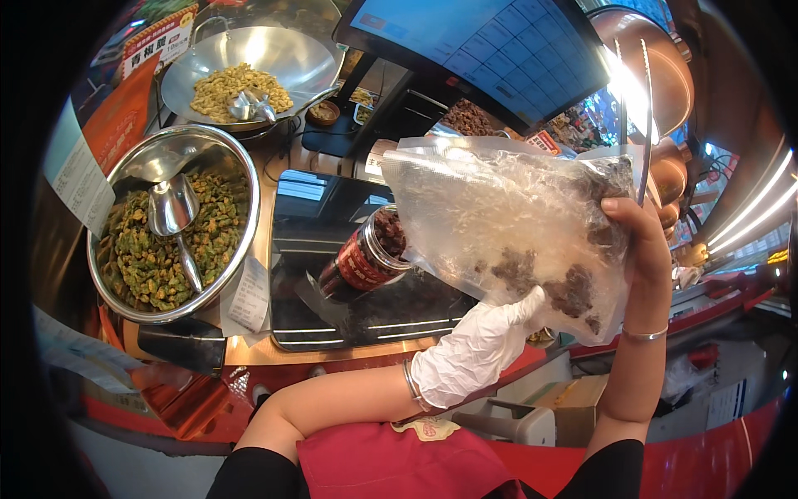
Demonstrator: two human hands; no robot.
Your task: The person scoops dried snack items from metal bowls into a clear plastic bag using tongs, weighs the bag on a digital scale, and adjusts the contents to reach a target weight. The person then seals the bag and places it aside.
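A clear plastic bag [461, 212] with dark brown food pieces inside is held up, tilted, over the counter. My right hand [639, 243], bare, pinches its right side with the thumb in front. Metal tongs [647, 93] rise from that same hand, jaws upward; their lower part is hidden. Under the bag, my left hand [480, 349], in a white glove, grips the lower edge with its thumb against the film. Just left of the bag stands an open jar [358, 265] of dark dried food with a red label, its mouth partly covered by the bag.
The jar rests on a black glossy panel [312, 249]. Left of it are a steel bowl [254, 206] of green crispy food with a scoop [171, 206], and a printed receipt [249, 296]. Behind stand a wok [305, 56] of yellow food and a touchscreen [474, 50].
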